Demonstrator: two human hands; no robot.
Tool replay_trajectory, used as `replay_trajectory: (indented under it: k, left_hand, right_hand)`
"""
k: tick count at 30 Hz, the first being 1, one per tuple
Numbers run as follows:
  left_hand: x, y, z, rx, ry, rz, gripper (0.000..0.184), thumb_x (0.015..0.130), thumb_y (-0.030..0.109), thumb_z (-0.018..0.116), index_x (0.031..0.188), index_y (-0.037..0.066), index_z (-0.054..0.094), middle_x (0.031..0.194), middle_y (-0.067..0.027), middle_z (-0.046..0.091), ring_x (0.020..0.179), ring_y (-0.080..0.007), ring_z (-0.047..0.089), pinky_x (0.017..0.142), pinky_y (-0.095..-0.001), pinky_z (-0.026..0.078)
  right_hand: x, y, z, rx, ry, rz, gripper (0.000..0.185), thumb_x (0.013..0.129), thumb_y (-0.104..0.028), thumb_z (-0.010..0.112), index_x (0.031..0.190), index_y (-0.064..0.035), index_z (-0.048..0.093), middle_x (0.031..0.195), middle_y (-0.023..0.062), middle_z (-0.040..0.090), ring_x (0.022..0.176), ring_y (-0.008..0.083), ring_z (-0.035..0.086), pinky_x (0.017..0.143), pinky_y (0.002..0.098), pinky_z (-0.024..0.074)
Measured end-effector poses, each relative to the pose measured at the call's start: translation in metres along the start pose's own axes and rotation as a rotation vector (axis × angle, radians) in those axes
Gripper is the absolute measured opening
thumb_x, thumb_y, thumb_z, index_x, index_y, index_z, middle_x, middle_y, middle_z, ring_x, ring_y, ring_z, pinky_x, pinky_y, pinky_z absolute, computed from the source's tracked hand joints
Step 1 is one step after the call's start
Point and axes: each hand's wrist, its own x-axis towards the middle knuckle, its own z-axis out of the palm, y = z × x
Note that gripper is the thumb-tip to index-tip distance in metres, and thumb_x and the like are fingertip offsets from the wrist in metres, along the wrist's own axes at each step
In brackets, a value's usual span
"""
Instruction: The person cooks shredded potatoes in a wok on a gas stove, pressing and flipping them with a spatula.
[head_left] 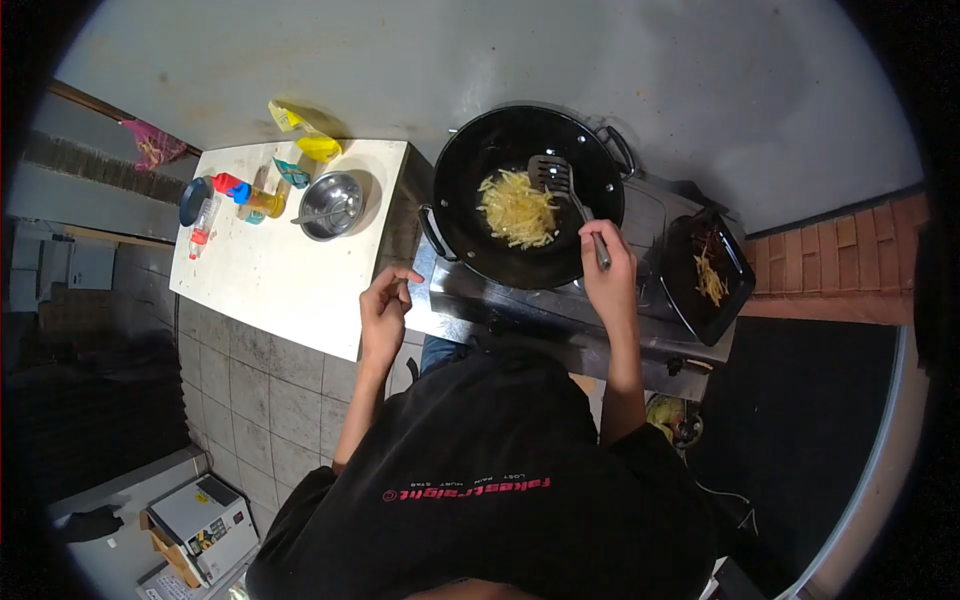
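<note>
My right hand [611, 262] is closed around the handle of a slotted spatula [549, 174]. The spatula's dark head hangs over the inside of a black wok [470, 150], beside a heap of pale yellow shredded strips [517, 210], perhaps potato. Whether its edge touches the strips or the wok wall, I cannot tell. My left hand [384, 308] is held in the air left of the wok, near its left handle [435, 235]. Its index finger points out, the other fingers are loosely bent, and nothing shows in it.
The wok stands on a steel stove [480, 297]. To its right lies a black tray [733, 262] with more strips. A white table [270, 290] at left bears a metal bowl [331, 228] with a spoon, several bottles [262, 200] and a yellow packet [318, 149].
</note>
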Motion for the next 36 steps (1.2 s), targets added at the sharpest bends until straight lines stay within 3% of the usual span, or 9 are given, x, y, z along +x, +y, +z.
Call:
replay_trajectory:
  k: [10,12,16,18,31,34,36]
  left_hand:
    - [-0.003,0.003,0.002,0.017,0.004,0.015,0.050,0.065,-0.014,0.031,0.100,-0.003,0.065,0.064,0.0052,0.037,0.058,-0.0056,0.031,0.054,-0.0227,0.023]
    - [-0.002,0.002,0.002,0.015,0.006,0.014,0.050,0.065,-0.014,0.031,0.099,-0.003,0.065,0.064,0.0051,0.037,0.058,-0.0056,0.031,0.054,-0.0228,0.023]
    - [-0.003,-0.001,0.001,0.015,0.002,0.007,0.050,0.065,-0.014,0.031,0.099,-0.003,0.065,0.064,0.0053,0.037,0.058,-0.0055,0.031,0.054,-0.0227,0.022]
    - [-0.003,0.001,0.001,0.009,0.005,0.006,0.049,0.065,-0.014,0.031,0.099,-0.003,0.065,0.064,0.0054,0.037,0.058,-0.0053,0.031,0.054,-0.0226,0.022]
    - [-0.002,0.000,-0.001,0.001,0.002,0.010,0.049,0.066,-0.014,0.031,0.100,-0.003,0.065,0.064,0.0056,0.037,0.059,-0.0051,0.031,0.054,-0.0230,0.022]
    - [-0.001,0.000,-0.001,-0.001,-0.007,0.017,0.049,0.067,-0.015,0.031,0.100,-0.003,0.065,0.064,0.0055,0.037,0.058,-0.0052,0.030,0.054,-0.0234,0.022]
    - [-0.002,0.001,-0.002,-0.003,-0.005,0.015,0.049,0.067,-0.015,0.031,0.100,-0.003,0.065,0.064,0.0055,0.036,0.058,-0.0052,0.030,0.054,-0.0233,0.022]
  right_hand:
    - [0.002,-0.001,-0.009,-0.043,0.057,-0.092,0.007,0.093,-0.002,0.061,0.100,-0.0012,0.059,0.088,0.0150,0.061,0.083,0.0330,0.063,0.076,0.0371,0.0493]
    - [0.000,-0.001,-0.010,-0.046,0.035,-0.011,0.007,0.097,-0.006,0.060,0.100,-0.0005,0.060,0.092,0.0145,0.064,0.088,0.0284,0.065,0.084,0.0337,0.0489]
    - [-0.001,-0.004,-0.010,-0.053,0.047,-0.010,0.007,0.097,-0.006,0.060,0.100,-0.0008,0.060,0.092,0.0146,0.064,0.088,0.0286,0.065,0.084,0.0337,0.0489]
    - [0.000,-0.003,-0.009,-0.046,0.085,-0.056,0.006,0.094,-0.003,0.062,0.099,-0.0011,0.060,0.089,0.0151,0.061,0.082,0.0329,0.063,0.076,0.0370,0.0494]
    - [0.004,-0.003,-0.010,-0.072,0.086,-0.037,0.007,0.094,-0.006,0.063,0.100,-0.0021,0.061,0.091,0.0151,0.064,0.084,0.0336,0.065,0.077,0.0364,0.0503]
    - [0.019,-0.004,-0.015,-0.082,0.086,-0.058,0.007,0.095,-0.008,0.064,0.099,-0.0018,0.063,0.087,0.0147,0.065,0.079,0.0318,0.066,0.074,0.0352,0.0510]
    - [0.033,-0.012,-0.021,-0.072,0.079,-0.031,0.010,0.096,-0.010,0.066,0.098,-0.0013,0.064,0.079,0.0145,0.064,0.068,0.0273,0.064,0.066,0.0351,0.0496]
